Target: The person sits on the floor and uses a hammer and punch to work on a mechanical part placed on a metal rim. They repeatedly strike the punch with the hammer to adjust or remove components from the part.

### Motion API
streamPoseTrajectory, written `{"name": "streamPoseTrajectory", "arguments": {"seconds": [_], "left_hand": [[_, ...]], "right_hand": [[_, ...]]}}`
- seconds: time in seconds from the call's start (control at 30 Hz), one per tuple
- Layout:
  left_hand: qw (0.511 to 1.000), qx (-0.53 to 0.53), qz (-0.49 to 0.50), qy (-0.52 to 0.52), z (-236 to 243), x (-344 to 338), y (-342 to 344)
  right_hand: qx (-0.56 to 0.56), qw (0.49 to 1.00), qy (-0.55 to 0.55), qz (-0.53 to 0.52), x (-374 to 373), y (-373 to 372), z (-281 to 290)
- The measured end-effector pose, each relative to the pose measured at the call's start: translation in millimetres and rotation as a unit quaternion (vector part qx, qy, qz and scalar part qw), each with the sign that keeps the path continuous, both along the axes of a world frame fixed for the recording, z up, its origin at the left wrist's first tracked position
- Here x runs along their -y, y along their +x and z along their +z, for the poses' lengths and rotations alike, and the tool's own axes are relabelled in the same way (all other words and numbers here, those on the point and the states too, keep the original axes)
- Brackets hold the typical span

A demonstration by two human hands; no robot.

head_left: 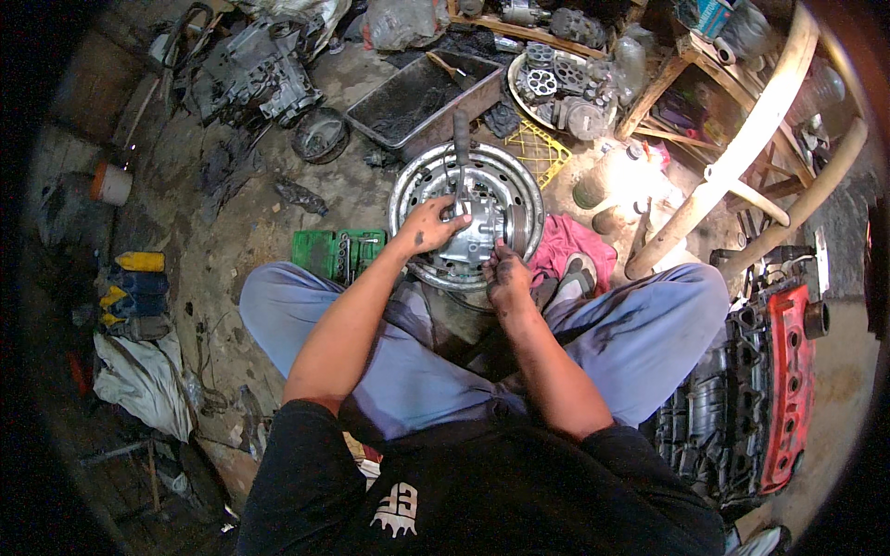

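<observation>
Sitting cross-legged on the dirty floor, we rest our left hand (428, 227) flat, fingers spread, on a grey metal housing (475, 232) that lies inside a steel wheel rim (419, 181) just ahead of our knees. Our right hand (507, 278) pinches its near edge with curled, greasy fingers. Beside the rim we see a green socket case (320, 250) and a pink rag (565, 241); beyond lies a black tray (408, 97).

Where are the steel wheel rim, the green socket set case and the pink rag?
steel wheel rim (422, 176), head view, bare upper left rim.
green socket set case (315, 248), head view, left half of case.
pink rag (567, 239), head view, its middle.
</observation>
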State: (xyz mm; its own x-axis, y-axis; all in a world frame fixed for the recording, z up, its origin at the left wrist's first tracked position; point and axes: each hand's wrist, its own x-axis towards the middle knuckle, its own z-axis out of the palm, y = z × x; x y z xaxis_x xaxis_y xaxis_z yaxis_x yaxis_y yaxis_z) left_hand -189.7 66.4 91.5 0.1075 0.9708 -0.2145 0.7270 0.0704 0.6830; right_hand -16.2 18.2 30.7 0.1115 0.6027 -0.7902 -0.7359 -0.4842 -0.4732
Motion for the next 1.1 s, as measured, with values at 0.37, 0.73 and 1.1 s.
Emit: {"name": "streamPoseTrajectory", "arguments": {"seconds": [0.37,0.73,1.1], "left_hand": [[1.0,-0.011,-0.009,0.005,-10,-1,-5],[1.0,-0.014,-0.014,-0.024,-14,-3,-6],[1.0,-0.018,-0.013,0.002,-20,-5,-5]], "right_hand": [[-0.016,1.0,0.021,0.016,4,-2,0],[0.022,1.0,-0.009,-0.018,6,-9,12],[0.072,0.993,0.091,-0.012,4,-5,-21]]}}
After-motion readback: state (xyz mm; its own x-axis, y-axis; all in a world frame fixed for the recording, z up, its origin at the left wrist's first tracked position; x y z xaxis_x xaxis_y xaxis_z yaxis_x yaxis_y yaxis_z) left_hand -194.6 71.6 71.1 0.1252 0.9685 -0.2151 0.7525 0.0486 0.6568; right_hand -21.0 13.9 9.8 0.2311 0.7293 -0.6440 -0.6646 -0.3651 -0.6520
